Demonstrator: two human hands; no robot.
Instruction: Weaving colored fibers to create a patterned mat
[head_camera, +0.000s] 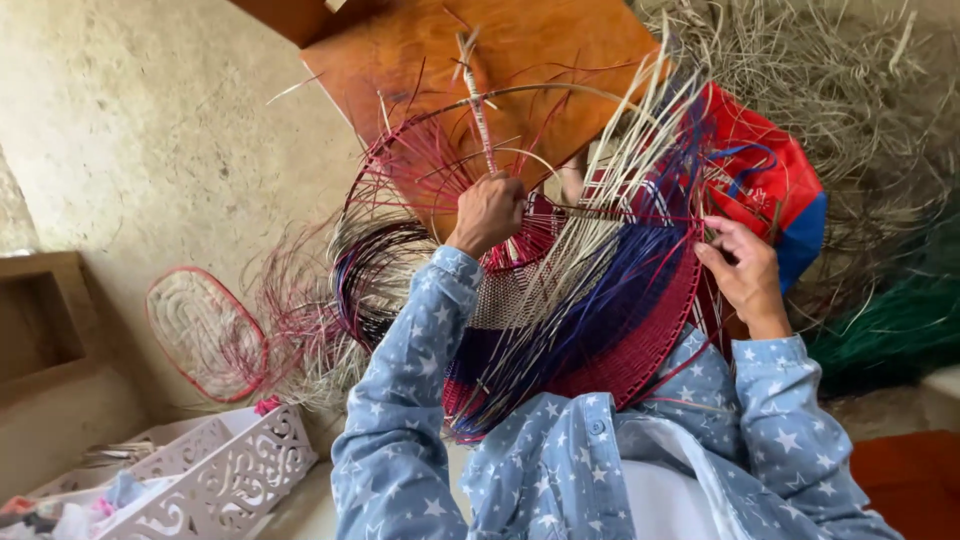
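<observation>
Person in a blue star-print shirt, both hands on a half-woven round basket panel (600, 300) held upright in the lap, tilted toward the camera. Weave is red, dark blue and pale natural strands; loose strand ends fan out above and hang off the lower left edge.

Left hand (488, 212): closed in a fist around the spokes near the panel's centre, back of hand to camera. Fingers wrapped tight, holding the panel.

Right hand (742, 272): at the panel's right rim, fingers curled and pinching strands at the edge. Exactly which strands it pinches can't be told.

A wrapped red-and-white stick (478, 110) rises from the left fist, with bare hoop frames (520, 95) arcing round it.

Around: orange-brown wooden board (520, 45) behind the work, red-and-blue bag (770, 175) just right of the panel, heap of dry pale fibre (850, 80) upper right, green fibre bundle (890, 320) at right. Oval woven piece with red rim (205, 335) leans on the wall at left; white cut-out plastic basket (225, 470) lower left.
</observation>
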